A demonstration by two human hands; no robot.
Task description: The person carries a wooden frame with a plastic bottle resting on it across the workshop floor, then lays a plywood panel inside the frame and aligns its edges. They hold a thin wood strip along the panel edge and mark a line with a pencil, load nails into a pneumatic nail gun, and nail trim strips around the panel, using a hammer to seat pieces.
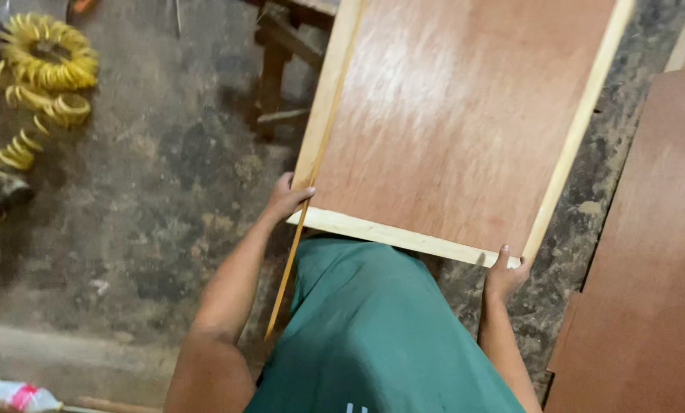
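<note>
Both your arms are bare and reach forward, a little bent at the elbows. Your left hand (287,200) is curled closed, thumb on top, pointing right. Your right hand (503,274) is curled too, with its thumb sticking up. Your hands are well apart.

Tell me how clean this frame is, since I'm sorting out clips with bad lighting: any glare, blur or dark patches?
Head view: a pale sheen of glare washes the upper middle of the plywood panel; the left hand and right hand at its near corners look slightly soft; the floor is dim and mottled; the yellow coiled hose stays readable.
</note>
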